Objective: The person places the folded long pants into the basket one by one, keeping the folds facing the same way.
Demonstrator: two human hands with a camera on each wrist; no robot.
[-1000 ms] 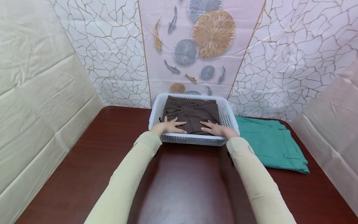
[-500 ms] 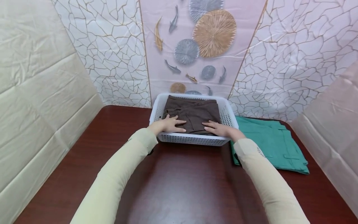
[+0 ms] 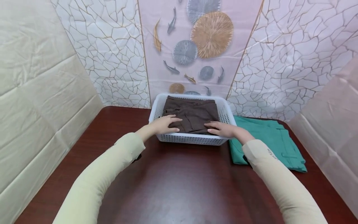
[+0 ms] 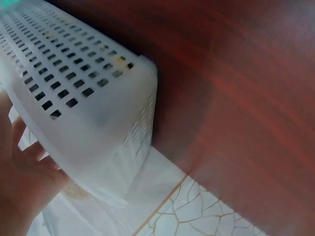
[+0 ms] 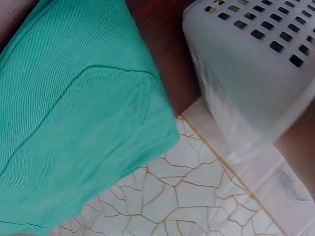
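Note:
A folded dark brown garment point(image 3: 193, 113), which looks like trousers, lies in a white perforated plastic basket point(image 3: 193, 139) against the back wall. My left hand point(image 3: 163, 125) reaches over the basket's front left part, its fingers extended over the garment. At the front right, my right hand point(image 3: 224, 129) does likewise, fingers fairly straight. Whether the fingertips press the cloth cannot be told. In the left wrist view the hand point(image 4: 29, 179) is beside the rim of the basket point(image 4: 106, 115). The right wrist view shows the basket's corner point(image 5: 241, 73), with the hand mostly out of sight.
Folded green trousers point(image 3: 275, 143) lie on the dark red-brown table point(image 3: 179, 186), right of the basket; their pocket seam shows close up in the right wrist view. A patterned cloth wall point(image 3: 120, 56) stands behind, and plain cloth sides point(image 3: 36, 93) flank the table.
Both forearms have swung outward. My left hand has drawn left and my right hand slightly right, toward the basket's ends. Garment and basket stay in place.

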